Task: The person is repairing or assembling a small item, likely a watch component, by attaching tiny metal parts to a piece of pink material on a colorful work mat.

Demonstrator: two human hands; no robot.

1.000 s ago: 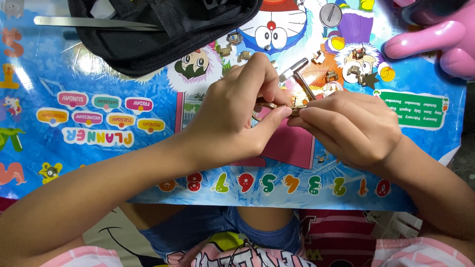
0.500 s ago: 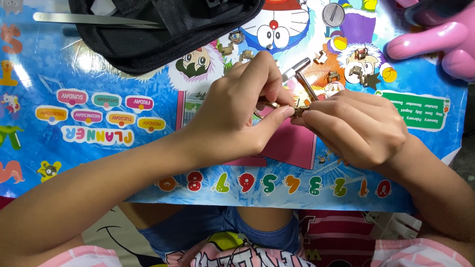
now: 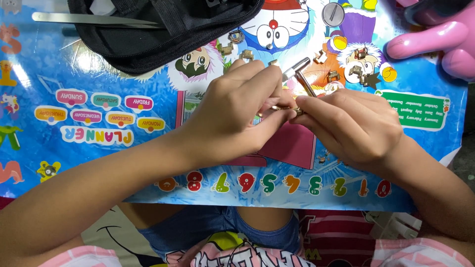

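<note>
Both hands meet over the middle of the picture mat (image 3: pixel 99 163). Left hand (image 3: pixel 237 111) is curled nearly shut, thumb and fingers pinched on a small brass part (image 3: pixel 275 107) that shows only as a sliver between them. Right hand (image 3: pixel 354 126) is likewise closed, its fingertips pressed to the same spot and gripping a thin metal tool (image 3: pixel 303 79) whose silver head sticks up above the knuckles.

Risk, as I judge it: the brass part is tiny and held by fingertips alone, so a slip of the tool could flick it out onto the busy printed mat, where it would be hard to find among the loose brass pieces (image 3: pixel 329 74) scattered near the top. A slip could also jab a fingertip.

Largest of the rest, the black pouch (image 3: pixel 163 29) is cut off by the top edge, as is the pink toy (image 3: pixel 435 42) at the corner. Tweezers (image 3: pixel 94 19) lie half under the pouch. What the tool tip touches is hidden by fingers.
</note>
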